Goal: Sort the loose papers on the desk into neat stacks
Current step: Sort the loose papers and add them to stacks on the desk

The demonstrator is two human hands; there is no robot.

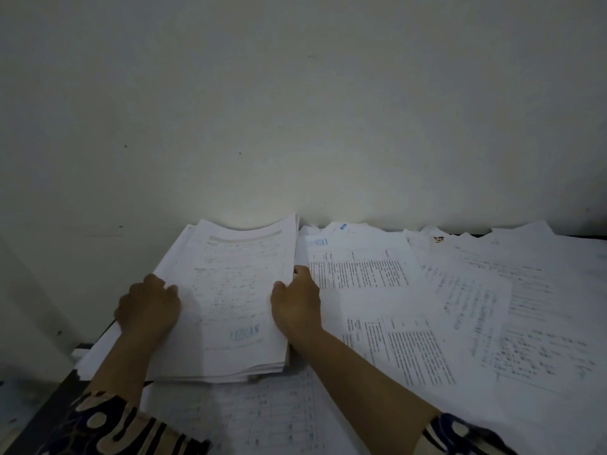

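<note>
Nearest me lies a gridded sheet (262, 418), flat on the table under the front edge of the pile. My patterned sleeves (108, 428) frame it on both sides. Just beyond, my left hand (149, 308) curls round the left edge of the thick stack (230, 297), fingers tucked over the top page. My right hand (297, 302) grips the right edge, thumb on top and fingers down the side.

The stack sits at the left of the table (56, 392), tilted a little, its far end bowing upward near the wall (295, 110). I judge this is the squaring step. To do it well I should press both edges inward evenly, then tap the front edge flush, because lower sheets stick out at the left and near corners.

To the right, loose papers (460, 307) overlap at angles, spread well across the table. Those are not yet sorted, so I should keep this pile clear of them.
</note>
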